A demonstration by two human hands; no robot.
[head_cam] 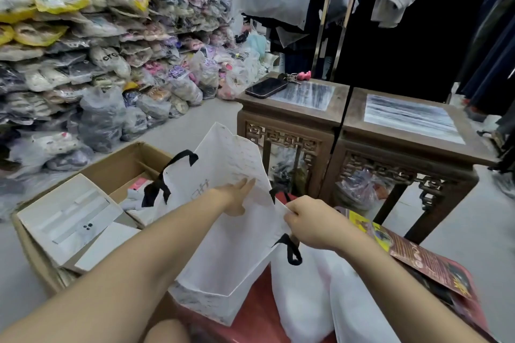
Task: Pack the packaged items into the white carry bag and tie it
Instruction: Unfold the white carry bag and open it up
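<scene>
1. The right hand (312,221) has its grip clamped on the near rim of the white carry bag (231,253), with the fingers curled and pinching the thin material.
2. The left hand (237,198) holds nothing. Its fingers are straight and lie flat against the bag's far panel, apparently pushing it back to spread the mouth.
3. The bag is held up in front of the person, between the cardboard box (117,164) on the left and a second white bag (303,301) on the right. Its base hangs low over a red surface (256,317), and I cannot tell whether it rests there.
4. Risks from here:
   - The pinch takes only a narrow bit of rim, so a tug from the flat hand could pull it free and let the mouth fall shut.
   - Nothing props the sides, so they may fold inward as soon as either hand leaves to fetch an item.
   - The black handle (156,186) dangles by the box and could snag on a flap.
5. The bag is white, limp and creased, with a folded bottom gusset and faint marking on one panel. It looks empty, so packing has yet to begin.
</scene>
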